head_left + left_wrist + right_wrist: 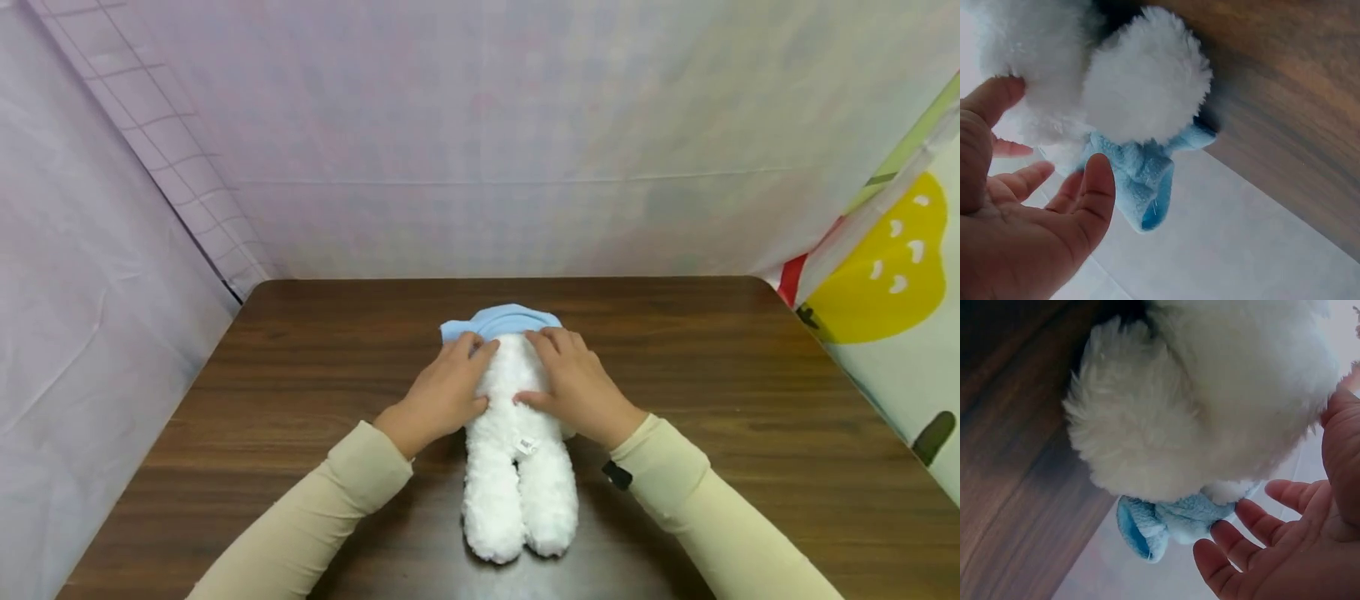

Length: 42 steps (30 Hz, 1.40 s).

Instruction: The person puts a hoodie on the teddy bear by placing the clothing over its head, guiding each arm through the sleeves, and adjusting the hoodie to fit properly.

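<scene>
A white fluffy plush toy (495, 483) lies on the brown table, its two legs toward me and a small white tag (527, 446) between them. Light blue fabric (510, 318) covers its far end; the wrist views show a fuzzy blue piece (1141, 181) with a hollow, tube-like end. On the toy's left side rests my left hand (442, 387), with thumb and fingertips on the fur. From the other side my right hand (581, 383) touches the toy, its fingers (1229, 544) spread and loosely bent near the blue part (1188, 515).
The brown wooden table (300, 358) extends on both sides of the toy. Pale fabric walls (480, 125) stand behind and to the left. A white cloth with a yellow print (885, 275) hangs at the right. A small black object (617, 475) shows at the right cuff.
</scene>
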### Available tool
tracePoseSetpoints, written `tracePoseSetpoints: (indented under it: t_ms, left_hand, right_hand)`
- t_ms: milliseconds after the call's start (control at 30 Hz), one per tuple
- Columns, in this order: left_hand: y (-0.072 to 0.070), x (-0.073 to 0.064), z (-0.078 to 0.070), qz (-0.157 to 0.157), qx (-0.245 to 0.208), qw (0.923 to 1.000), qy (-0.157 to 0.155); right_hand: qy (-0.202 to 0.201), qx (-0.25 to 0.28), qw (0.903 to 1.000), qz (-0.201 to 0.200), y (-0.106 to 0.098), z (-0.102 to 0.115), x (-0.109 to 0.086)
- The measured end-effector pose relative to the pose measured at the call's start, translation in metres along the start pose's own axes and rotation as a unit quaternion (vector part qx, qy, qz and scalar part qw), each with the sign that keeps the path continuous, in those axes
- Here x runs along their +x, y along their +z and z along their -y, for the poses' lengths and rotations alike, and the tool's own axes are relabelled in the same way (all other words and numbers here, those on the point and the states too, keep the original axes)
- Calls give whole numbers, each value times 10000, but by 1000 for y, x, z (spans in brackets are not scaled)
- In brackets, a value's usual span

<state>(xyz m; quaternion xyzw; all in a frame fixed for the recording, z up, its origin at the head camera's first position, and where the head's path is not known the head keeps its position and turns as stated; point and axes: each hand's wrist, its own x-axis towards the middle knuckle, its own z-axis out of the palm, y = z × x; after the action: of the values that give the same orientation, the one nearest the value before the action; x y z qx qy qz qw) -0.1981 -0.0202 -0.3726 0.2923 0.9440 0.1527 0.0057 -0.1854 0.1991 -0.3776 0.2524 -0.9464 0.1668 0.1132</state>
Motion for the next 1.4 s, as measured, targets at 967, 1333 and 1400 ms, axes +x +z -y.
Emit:
tracePoseSetpoints:
  t_ms: [967, 1333, 1400]
  left_hand:
    - [-10, 14, 2, 763, 112, 9969, 170]
    - [-1, 8, 1, -35, 115, 9975, 697]
    - [0, 7, 1, -208, 43, 9967, 781]
  right_hand:
    - [-223, -132, 9996, -61, 6, 1, 6]
    - [-618, -381, 9970, -275, 7, 11, 3]
    - [-697, -352, 9964, -338, 7, 12, 2]
